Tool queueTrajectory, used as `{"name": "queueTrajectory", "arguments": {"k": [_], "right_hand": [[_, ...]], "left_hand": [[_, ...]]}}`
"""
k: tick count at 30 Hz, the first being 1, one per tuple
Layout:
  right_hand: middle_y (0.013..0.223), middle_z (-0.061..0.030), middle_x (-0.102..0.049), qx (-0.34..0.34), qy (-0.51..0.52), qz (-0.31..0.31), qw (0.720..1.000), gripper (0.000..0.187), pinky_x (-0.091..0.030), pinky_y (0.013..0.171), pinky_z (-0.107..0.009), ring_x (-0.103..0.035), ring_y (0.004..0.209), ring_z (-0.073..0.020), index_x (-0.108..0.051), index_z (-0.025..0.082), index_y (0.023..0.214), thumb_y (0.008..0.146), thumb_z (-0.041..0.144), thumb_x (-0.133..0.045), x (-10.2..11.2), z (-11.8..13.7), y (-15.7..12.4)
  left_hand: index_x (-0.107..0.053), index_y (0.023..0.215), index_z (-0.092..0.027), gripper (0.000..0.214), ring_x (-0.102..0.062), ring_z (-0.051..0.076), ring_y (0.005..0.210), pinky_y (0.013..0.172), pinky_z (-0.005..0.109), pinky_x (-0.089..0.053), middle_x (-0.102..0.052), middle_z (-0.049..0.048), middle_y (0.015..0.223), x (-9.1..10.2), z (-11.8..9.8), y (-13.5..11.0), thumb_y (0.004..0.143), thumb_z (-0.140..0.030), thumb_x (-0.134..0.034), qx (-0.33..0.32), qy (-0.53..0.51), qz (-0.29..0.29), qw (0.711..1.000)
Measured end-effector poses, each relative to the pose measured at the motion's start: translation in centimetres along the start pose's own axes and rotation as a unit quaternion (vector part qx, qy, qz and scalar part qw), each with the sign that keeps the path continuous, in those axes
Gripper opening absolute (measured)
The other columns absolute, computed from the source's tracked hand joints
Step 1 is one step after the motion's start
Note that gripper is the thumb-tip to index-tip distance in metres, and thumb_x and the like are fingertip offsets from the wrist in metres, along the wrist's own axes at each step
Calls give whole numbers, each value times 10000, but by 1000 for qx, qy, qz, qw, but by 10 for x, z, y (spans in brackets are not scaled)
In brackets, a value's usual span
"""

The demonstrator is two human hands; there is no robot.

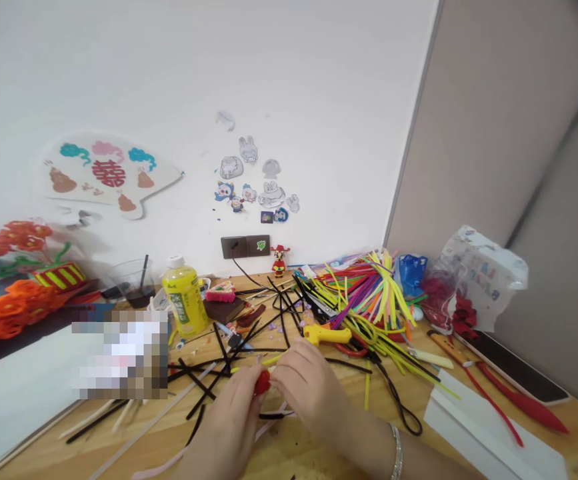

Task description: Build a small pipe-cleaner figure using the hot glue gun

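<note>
Left hand and right hand met above the near middle of the wooden counter, fingers curled closed around a small red pipe-cleaner piece. A thin yellow stem seemed to run from it, though the fingers hid most of the join. Loose black pipe cleaners lay scattered just beyond the hands, and a yellow-handled tool sat near the right one. Risks: stray black stems lay close enough to snag the red piece, and a loosened pinch could have dropped it into the clutter, where it might have been hard to find.
</note>
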State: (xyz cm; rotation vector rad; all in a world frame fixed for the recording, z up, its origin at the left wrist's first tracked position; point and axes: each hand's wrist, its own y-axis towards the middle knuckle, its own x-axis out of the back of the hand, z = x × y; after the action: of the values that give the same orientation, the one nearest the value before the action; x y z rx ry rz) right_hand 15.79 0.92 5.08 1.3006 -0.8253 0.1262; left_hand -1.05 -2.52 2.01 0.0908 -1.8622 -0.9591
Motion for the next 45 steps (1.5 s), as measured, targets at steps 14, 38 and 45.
{"name": "queueTrajectory", "arguments": {"k": [14, 38, 45], "right_hand": [[696, -42, -580, 3, -6, -3, 1000, 240, -408, 739, -323, -448, 690, -159, -552, 146, 725, 896, 131, -384, 1, -1, 0], [702, -43, -576, -1, -4, 10, 1000, 254, -403, 709, -318, -437, 693, -158, -552, 142, 727, 903, 133, -370, -1, -1, -2], [708, -43, -577, 3, -6, 7, 1000, 253, -410, 722, -326, -446, 697, -163, -548, 149, 732, 904, 134, -362, 0, -1, -2]], "left_hand": [[-409, 1112, -181, 257, -647, 192, 853, 736, 282, -531, -655, 117, 953, 3, -2, 2, 862, -149, -357, -1, -2, 6, 1000], [-408, 1123, -187, 267, -640, 196, 887, 766, 292, -528, -648, 116, 977, 2, -1, 0, 862, -148, -369, 5, -8, 17, 1000], [-444, 1091, -183, 245, -652, 193, 847, 739, 279, -536, -661, 108, 956, 2, -2, 4, 859, -153, -373, -1, -11, -6, 1000]]}}
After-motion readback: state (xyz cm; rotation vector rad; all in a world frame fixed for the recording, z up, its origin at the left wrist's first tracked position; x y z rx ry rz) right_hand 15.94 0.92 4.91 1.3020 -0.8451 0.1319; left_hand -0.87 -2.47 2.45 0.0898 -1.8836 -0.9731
